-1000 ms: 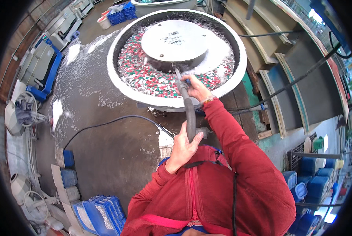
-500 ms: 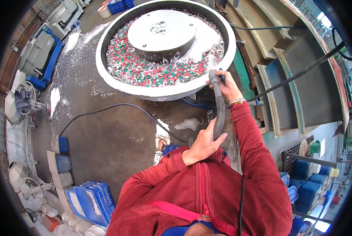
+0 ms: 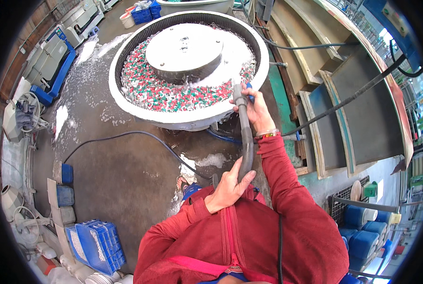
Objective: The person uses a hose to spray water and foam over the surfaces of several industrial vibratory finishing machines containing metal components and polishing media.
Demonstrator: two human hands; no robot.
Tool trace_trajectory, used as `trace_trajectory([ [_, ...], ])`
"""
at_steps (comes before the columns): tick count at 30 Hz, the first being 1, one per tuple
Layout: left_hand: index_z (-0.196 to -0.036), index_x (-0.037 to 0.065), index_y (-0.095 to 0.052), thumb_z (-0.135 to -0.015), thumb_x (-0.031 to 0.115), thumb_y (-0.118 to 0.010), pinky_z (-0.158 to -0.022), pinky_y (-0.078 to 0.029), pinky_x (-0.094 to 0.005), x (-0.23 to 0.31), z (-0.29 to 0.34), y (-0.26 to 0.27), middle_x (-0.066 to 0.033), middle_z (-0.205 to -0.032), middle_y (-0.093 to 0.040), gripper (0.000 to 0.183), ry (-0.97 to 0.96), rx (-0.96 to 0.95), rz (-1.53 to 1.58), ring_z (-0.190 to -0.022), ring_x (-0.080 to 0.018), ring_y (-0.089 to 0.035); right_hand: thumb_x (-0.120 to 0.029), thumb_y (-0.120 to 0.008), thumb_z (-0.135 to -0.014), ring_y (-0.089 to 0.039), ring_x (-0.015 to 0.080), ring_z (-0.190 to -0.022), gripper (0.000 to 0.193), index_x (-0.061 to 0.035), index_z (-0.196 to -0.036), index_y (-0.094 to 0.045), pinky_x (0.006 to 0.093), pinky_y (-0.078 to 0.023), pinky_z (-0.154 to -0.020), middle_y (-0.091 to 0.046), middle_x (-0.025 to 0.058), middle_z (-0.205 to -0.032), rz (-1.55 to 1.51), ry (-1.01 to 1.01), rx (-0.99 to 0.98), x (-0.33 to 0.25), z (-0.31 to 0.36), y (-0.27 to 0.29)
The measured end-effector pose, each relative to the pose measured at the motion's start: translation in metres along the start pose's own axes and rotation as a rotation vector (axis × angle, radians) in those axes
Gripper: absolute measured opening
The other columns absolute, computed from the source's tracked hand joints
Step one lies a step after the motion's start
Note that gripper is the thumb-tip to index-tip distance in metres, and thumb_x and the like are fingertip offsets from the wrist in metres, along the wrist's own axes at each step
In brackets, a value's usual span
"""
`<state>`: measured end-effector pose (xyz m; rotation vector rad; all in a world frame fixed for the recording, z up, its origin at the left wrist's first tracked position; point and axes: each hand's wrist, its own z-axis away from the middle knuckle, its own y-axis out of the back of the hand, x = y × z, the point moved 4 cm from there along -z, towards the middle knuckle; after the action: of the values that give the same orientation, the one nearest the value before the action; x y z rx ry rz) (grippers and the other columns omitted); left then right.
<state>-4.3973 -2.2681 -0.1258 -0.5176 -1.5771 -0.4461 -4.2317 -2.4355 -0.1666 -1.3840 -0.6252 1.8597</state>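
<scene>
A grey hose [image 3: 246, 137] runs from my chest up to the rim of a big round white tub [image 3: 140, 111]. My right hand [image 3: 255, 110] grips the hose near its nozzle, right at the tub's near right rim. My left hand [image 3: 228, 187] holds the hose lower down, close to my red jacket. The tub is full of small red, green and white pieces [image 3: 173, 97] with white foam, around a grey metal centre dome [image 3: 185, 49].
A black cable [image 3: 126, 137] lies across the wet concrete floor. Blue crates [image 3: 95, 246] and blue blocks [image 3: 65, 184] stand at lower left, a blue-and-grey machine [image 3: 48, 66] at upper left. Slanted boards and troughs [image 3: 344, 109] line the right, blue drums [image 3: 363, 232] at lower right.
The hose nozzle and my right hand have shifted right along the tub's rim. My left hand has stayed on the lower hose.
</scene>
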Motion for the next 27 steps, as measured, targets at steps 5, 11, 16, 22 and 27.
trace_trajectory([
  [5, -0.122, 0.002, -0.04, -0.086, 0.027, -0.056, -0.05, -0.038, -0.0217, -0.002, -0.006, -0.012, 0.0009, -0.064, -0.049, 0.047, 0.08, -0.026, 0.024, -0.054, -0.0052, -0.043, -0.011, -0.051, -0.072, -0.054, 0.0364, -0.077, 0.045, -0.0089, -0.115, -0.038, 0.0379, -0.045, -0.054, -0.045, 0.0168, -0.104, 0.053, -0.041, 0.08, 0.001, 0.0, 0.031],
  [11, -0.127, -0.003, -0.032, -0.083, 0.026, -0.059, -0.07, -0.046, -0.031, 0.005, 0.006, -0.019, -0.0154, -0.084, -0.062, 0.059, 0.009, -0.029, -0.089, -0.08, -0.0158, -0.06, -0.012, -0.05, -0.073, -0.052, 0.0343, -0.078, 0.053, -0.0091, -0.124, -0.036, 0.0369, -0.043, -0.052, -0.045, 0.0145, -0.106, 0.13, 0.05, 0.006, -0.021, 0.021, 0.003],
  [16, -0.123, 0.001, -0.039, -0.082, 0.026, -0.061, -0.062, -0.042, -0.0238, -0.002, 0.009, -0.014, -0.0012, -0.076, -0.055, 0.053, 0.086, 0.086, 0.071, -0.069, -0.0057, -0.046, -0.013, -0.055, -0.07, -0.054, 0.0353, -0.069, 0.045, -0.0051, -0.11, -0.038, 0.0382, -0.045, -0.05, -0.048, 0.017, -0.094, 0.072, -0.139, 0.021, 0.025, -0.002, 0.024],
  [22, -0.127, 0.007, -0.033, -0.09, 0.031, -0.047, -0.041, -0.029, -0.0188, -0.014, 0.029, 0.017, 0.0027, -0.06, -0.039, 0.047, 0.144, 0.281, 0.39, -0.046, -0.0044, -0.034, -0.014, -0.055, -0.071, -0.054, 0.034, -0.066, 0.033, -0.0016, -0.098, -0.041, 0.0328, -0.045, -0.046, -0.048, 0.0159, -0.09, 0.187, -0.353, -0.094, 0.116, -0.035, -0.035],
  [27, -0.129, 0.007, -0.03, -0.091, 0.033, -0.043, -0.038, -0.028, -0.0198, -0.004, 0.052, 0.047, 0.002, -0.056, -0.038, 0.048, 0.109, 0.466, 0.413, -0.043, -0.0052, -0.032, -0.015, -0.054, -0.072, -0.054, 0.033, -0.065, 0.037, -0.0016, -0.103, -0.039, 0.0333, -0.046, -0.046, -0.046, 0.0167, -0.092, 0.275, -0.549, -0.271, 0.18, -0.038, -0.096],
])
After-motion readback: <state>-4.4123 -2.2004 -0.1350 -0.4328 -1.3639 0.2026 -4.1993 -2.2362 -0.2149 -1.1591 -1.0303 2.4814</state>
